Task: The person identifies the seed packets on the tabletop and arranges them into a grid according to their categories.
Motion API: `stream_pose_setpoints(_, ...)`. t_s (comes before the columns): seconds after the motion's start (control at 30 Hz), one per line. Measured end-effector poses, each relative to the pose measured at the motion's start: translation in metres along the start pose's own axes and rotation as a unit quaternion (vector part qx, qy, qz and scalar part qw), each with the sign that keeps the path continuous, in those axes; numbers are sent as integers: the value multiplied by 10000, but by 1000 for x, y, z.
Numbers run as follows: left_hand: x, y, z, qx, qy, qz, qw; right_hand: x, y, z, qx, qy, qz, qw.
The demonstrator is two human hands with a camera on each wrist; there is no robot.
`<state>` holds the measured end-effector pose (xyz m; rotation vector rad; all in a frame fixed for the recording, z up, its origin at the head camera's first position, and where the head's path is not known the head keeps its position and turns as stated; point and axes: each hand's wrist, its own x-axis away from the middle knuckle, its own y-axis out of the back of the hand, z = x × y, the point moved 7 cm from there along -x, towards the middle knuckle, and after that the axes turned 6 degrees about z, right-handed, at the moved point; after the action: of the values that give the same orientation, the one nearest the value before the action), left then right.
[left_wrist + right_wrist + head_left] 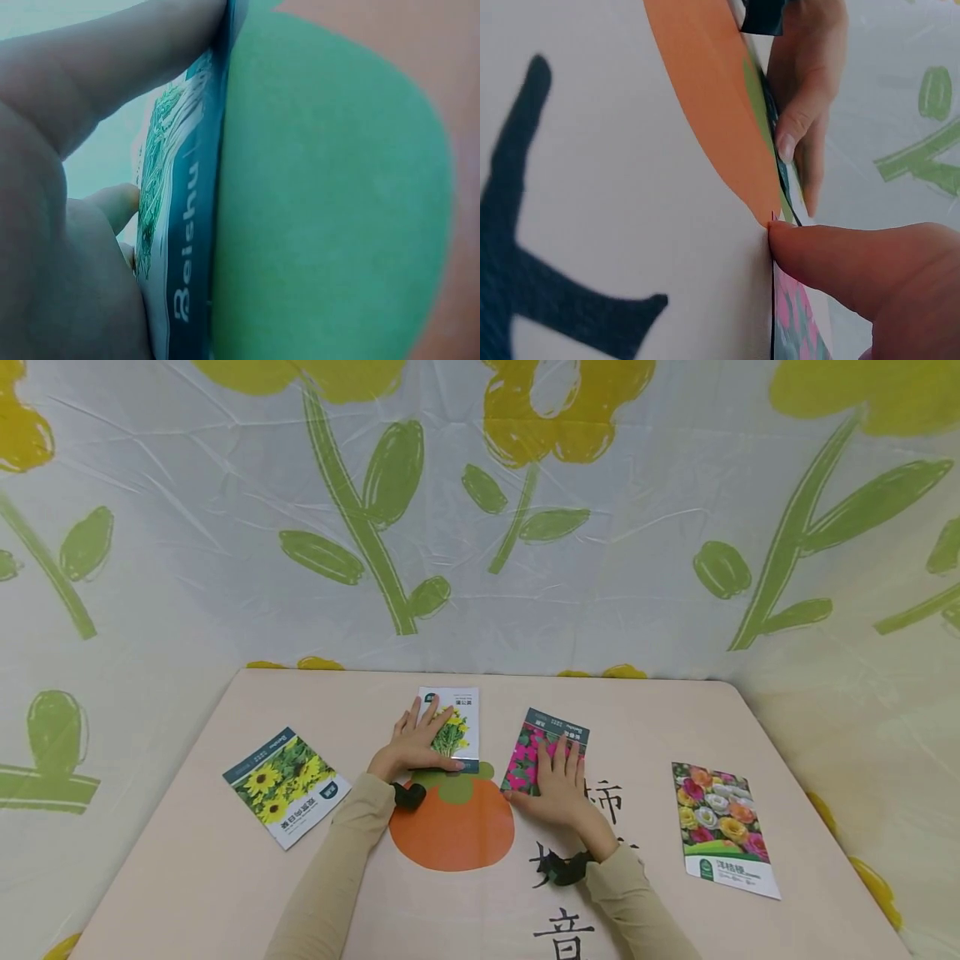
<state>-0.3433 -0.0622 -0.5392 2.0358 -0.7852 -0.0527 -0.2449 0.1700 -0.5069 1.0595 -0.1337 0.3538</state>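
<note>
Fingers spread, my left hand [412, 747] rests on a white seed packet [468, 731] printed with yellow flowers and green leaves. Its thumb lies along the dark bottom band, which reads "Beichu" [187, 225] in the left wrist view. My right hand [557, 787] lies over a seed packet with pink flowers [522, 765] and a dark top band, its fingers straight and pointing away. In the right wrist view the right thumb [832, 259] touches that packet's near edge. The palms hide parts of both packets.
On the left of the pale pink table [202, 860] lies a packet with yellow sunflowers [287, 785], turned at an angle. A packet of multicoloured blooms [723, 827] lies on the right. An orange persimmon print [452, 835] and dark characters mark the tabletop. A flower-printed cloth [637, 585] hangs behind.
</note>
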Motion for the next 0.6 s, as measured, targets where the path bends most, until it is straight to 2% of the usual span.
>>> stream_pose_setpoints(0.6, 8, 5, -10, 86, 51, 0, 9999, -9, 5, 0, 335, 329, 137, 9988)
